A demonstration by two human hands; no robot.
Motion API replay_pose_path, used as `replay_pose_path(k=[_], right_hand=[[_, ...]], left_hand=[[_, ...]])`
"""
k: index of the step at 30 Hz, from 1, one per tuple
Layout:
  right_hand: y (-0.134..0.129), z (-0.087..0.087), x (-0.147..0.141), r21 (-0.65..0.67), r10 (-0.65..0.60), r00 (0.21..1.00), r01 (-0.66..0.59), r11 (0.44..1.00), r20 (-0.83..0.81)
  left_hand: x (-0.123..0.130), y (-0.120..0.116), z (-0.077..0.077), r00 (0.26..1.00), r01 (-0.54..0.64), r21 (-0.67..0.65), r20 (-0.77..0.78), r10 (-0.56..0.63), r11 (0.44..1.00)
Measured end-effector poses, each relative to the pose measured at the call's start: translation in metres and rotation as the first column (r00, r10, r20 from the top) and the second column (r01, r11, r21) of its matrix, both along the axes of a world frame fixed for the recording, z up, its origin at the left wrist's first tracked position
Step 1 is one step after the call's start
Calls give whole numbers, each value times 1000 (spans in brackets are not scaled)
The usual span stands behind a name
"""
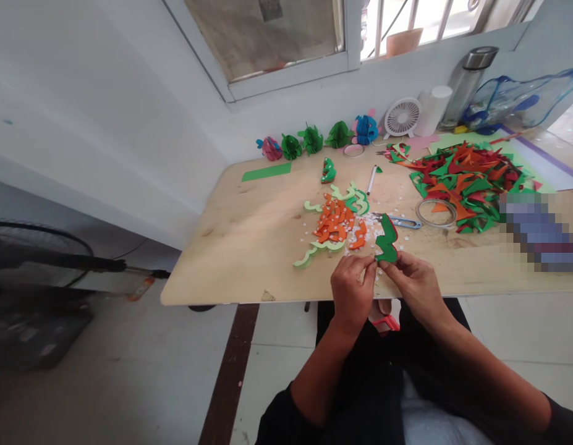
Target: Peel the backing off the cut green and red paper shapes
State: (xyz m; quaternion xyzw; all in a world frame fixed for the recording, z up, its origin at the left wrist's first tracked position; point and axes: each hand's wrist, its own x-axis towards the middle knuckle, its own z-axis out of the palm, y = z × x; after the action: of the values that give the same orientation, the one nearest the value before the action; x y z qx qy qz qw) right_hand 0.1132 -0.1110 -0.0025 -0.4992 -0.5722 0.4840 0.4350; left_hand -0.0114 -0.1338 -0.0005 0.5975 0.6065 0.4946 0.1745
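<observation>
A green wavy cut-out [387,240] with a red edge stands up between my hands, near the table's front edge. Its lower end is pinched by my right hand [413,278]. My left hand [353,287] is closed at the same lower end, its fingertips meeting the right ones; whether it grips the cut-out or something small is hidden. Just beyond lie a pile of orange wavy pieces [333,219] with white squares on them, pale green wavy strips [305,258] and scattered white bits [370,232]. Another green wavy piece [328,170] lies farther back.
Blue snips [404,222] and a tape ring [437,212] lie right of centre, beside a heap of red, orange and green scraps [471,179]. Paper figures [313,139], a small fan [402,117] and a bottle [469,86] line the wall. A white pen [371,180] lies mid-table.
</observation>
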Motion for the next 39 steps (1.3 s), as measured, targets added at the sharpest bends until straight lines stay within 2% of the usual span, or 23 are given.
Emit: replay_pose_path(k=[8, 11, 18, 30, 39], right_hand=[[-3, 5, 1, -44, 42, 999, -42, 998, -6], [-4, 5, 0, -59, 57, 998, -59, 997, -27], [-5, 6, 1, -74, 61, 998, -63, 995, -31], [-6, 11, 1, -47, 41, 999, -41, 998, 15], [-6, 10, 1, -18, 48, 999, -48, 999, 1]], left_hand=[[-5, 3, 6, 962, 56, -142, 273, -15, 988], [-5, 3, 7, 943, 76, -175, 331, -14, 982], [-2, 0, 6, 931, 55, -180, 365, 15, 982], [-3, 3, 11, 863, 115, -241, 504, 23, 964], [-3, 3, 6, 835, 110, -264, 547, 55, 958]])
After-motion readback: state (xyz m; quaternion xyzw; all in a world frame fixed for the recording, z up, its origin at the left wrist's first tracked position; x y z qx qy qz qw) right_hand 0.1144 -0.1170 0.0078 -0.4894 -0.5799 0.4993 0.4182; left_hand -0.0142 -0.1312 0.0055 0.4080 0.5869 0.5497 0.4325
